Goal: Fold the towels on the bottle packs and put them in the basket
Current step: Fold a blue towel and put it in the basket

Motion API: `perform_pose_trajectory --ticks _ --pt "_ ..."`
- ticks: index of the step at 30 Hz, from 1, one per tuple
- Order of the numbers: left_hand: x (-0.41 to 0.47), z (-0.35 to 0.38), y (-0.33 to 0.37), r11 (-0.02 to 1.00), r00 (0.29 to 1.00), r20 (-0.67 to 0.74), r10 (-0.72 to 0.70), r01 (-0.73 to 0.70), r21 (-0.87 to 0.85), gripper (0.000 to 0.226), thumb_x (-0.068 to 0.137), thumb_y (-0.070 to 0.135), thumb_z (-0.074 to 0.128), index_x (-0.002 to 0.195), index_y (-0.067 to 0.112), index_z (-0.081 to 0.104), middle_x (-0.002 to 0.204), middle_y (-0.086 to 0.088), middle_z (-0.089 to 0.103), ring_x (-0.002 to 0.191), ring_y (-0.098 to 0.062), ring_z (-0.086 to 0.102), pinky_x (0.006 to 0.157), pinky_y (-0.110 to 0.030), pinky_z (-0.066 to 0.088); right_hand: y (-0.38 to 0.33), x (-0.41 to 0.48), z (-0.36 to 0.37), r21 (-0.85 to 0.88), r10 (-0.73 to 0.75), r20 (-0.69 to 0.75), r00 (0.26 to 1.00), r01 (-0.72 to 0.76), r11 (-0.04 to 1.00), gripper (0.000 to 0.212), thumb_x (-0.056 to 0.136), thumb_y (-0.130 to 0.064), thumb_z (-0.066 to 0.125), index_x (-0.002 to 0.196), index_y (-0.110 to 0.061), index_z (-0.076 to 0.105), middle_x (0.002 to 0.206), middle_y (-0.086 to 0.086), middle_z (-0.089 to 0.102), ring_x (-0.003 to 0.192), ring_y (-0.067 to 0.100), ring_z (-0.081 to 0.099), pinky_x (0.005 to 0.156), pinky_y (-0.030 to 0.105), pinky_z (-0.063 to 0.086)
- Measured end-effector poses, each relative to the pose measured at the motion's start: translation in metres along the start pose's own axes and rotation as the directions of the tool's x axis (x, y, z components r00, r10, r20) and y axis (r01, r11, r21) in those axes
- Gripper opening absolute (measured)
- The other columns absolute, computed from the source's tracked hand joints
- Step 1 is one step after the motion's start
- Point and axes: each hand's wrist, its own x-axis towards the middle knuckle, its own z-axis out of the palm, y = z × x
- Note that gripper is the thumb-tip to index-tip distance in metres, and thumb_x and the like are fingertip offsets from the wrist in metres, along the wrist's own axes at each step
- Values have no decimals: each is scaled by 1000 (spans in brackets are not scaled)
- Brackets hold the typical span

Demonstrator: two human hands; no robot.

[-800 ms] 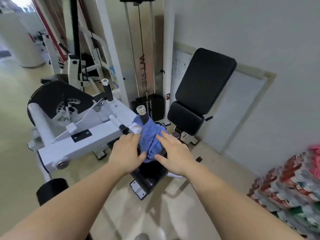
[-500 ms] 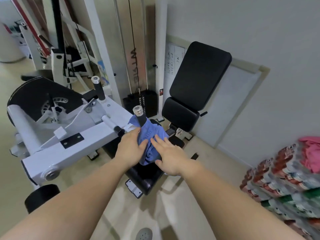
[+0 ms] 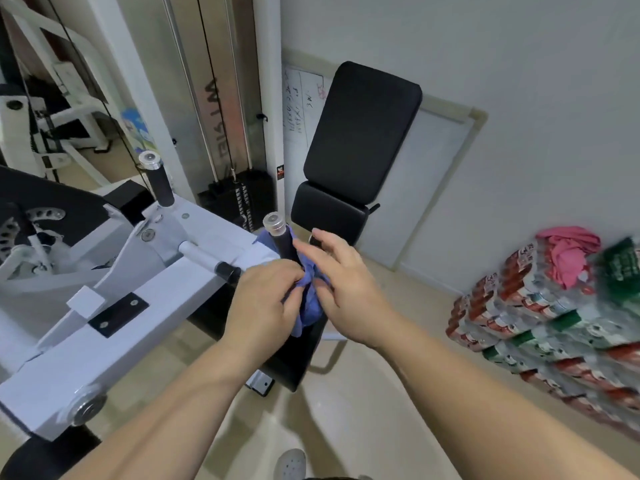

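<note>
A blue towel [image 3: 310,299] hangs bunched on a black handle post [image 3: 282,239] of a white gym machine. My left hand [image 3: 266,299] grips the towel's left side with curled fingers. My right hand [image 3: 341,285] pinches its right side with the thumb, the other fingers spread above it. At the right, stacked bottle packs [image 3: 540,320] carry a crumpled pink towel [image 3: 571,252] on top. No basket is in view.
The white gym machine [image 3: 104,306] fills the left. A black padded bench [image 3: 360,143] leans against the wall behind my hands, beside a cable weight stack [image 3: 239,195]. Pale floor [image 3: 346,403] lies between me and the bottle packs.
My view has swung right, bringing the pink towel and more bottle packs into sight. Both hands have gone from resting flat on the blue towel to gathering it between them.
</note>
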Motion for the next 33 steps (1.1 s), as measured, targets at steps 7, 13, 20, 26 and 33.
perform_pose_trajectory --ticks 7,13,20,26,33 --pt "25 -19 20 960 959 -43 278 -279 1 14 87 8 60 90 13 72 82 2 67 77 -17 56 69 -32 43 0 -9 -42 -48 34 -97 995 -38 998 6 87 -24 69 90 -24 64 146 -7 45 130 19 38 105 41 37" --pt "46 14 44 968 987 92 134 -110 -227 15 81 10 64 88 23 70 86 15 64 84 -4 58 74 -13 42 50 -59 -89 -258 178 -153 972 -213 942 23 79 -41 75 76 -26 58 135 -8 54 124 21 43 100 44 39" --pt "81 74 124 934 954 199 222 -151 -323 21 81 1 66 84 22 71 82 16 67 80 -6 62 71 -13 45 111 -152 -154 -270 519 -195 832 -555 787 27 74 -36 71 70 -21 50 75 -7 56 83 20 50 74 38 46" --pt "106 154 184 968 940 307 150 -78 -237 19 82 7 66 77 26 66 73 10 67 71 -11 62 69 -33 52 158 -245 -223 141 718 -317 619 -718 681 20 81 -8 73 73 -18 58 69 2 64 59 6 56 55 21 42" --pt "104 252 304 924 716 646 266 1 -381 47 79 38 80 121 34 60 112 18 67 103 2 61 90 -23 48 204 -296 -290 459 657 -214 723 -519 721 9 85 -5 73 87 -4 64 78 17 64 64 27 59 54 45 53"
